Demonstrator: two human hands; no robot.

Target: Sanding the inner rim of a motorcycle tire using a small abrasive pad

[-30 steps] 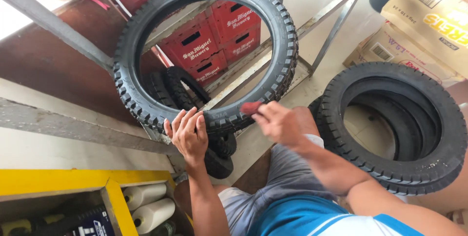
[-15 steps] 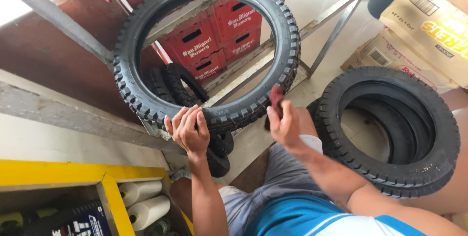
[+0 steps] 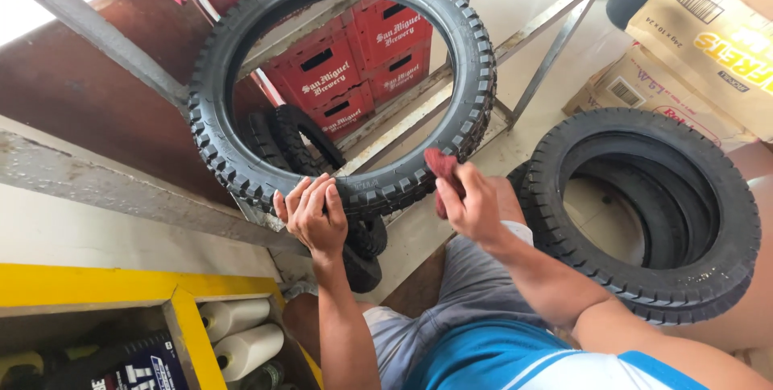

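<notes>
Head view shows the left hand still gripping the upright black knobby rubber tyre while the right hand, pinching a dark red rag, has returned to its tread, wiping on.

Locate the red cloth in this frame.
Head view, centre: the red cloth is in the right hand, pressed against the lower rim of the upright knobby tyre.

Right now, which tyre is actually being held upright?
The knobby tyre at centre: left hand grips its lower tread, right hand presses a red cloth on it. The stacked tyres lie flat, untouched.
</notes>
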